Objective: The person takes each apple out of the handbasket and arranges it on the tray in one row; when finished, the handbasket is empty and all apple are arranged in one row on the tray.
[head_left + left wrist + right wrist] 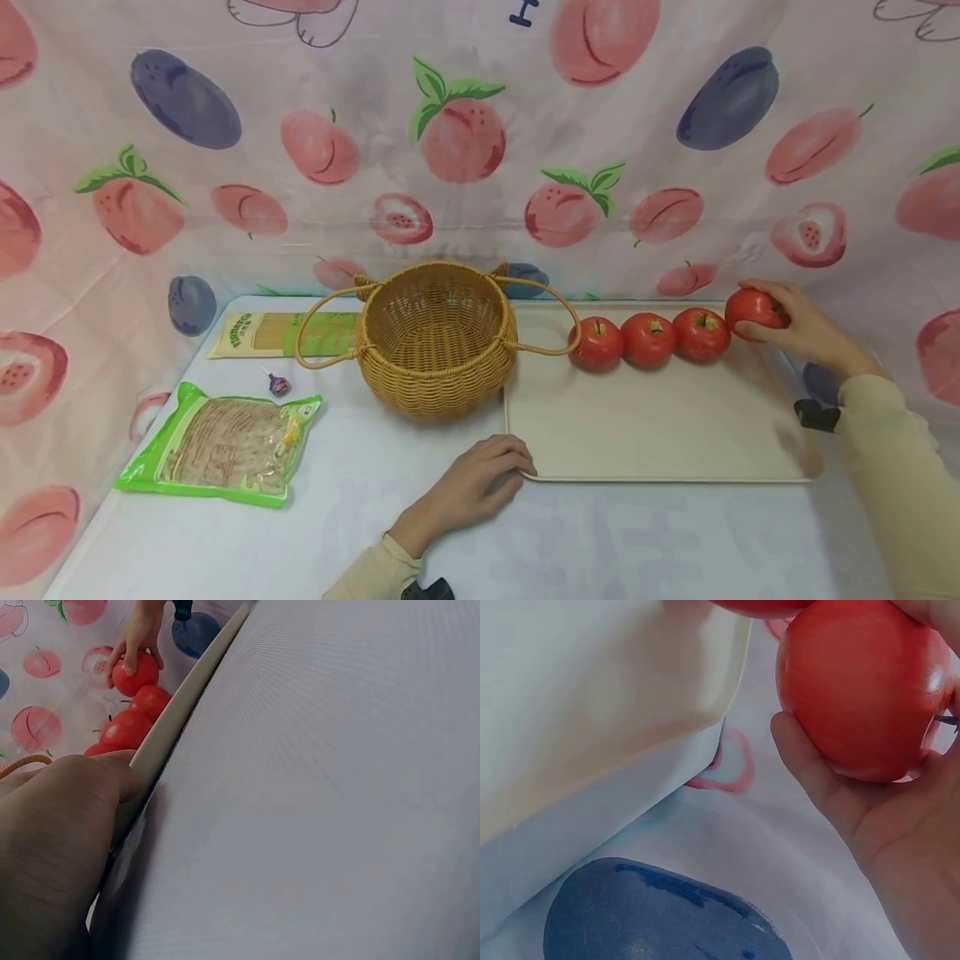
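Note:
My right hand [806, 331] grips a red apple [756, 313] at the far right corner of the beige tray [660, 433]. Its thumb and fingers lie around the apple's sides, as the right wrist view also shows of this apple [862, 690]. Left of it, three more red apples stand in a row along the tray's back: one apple [701, 334], a middle apple [648, 340] and a left apple [597, 343]. My left hand [472, 487] rests on the table, its fingertips touching the tray's front left corner; in the left wrist view the thumb side [67, 817] lies beside the rim.
A wicker basket [438, 392] with two loop handles stands left of the tray, its right handle reaching over the tray's edge. Further left lie a noodle packet [262, 335], a wrapped lollipop [278, 384] and a green-edged food bag [225, 446]. A fruit-print cloth [465, 217] hangs behind.

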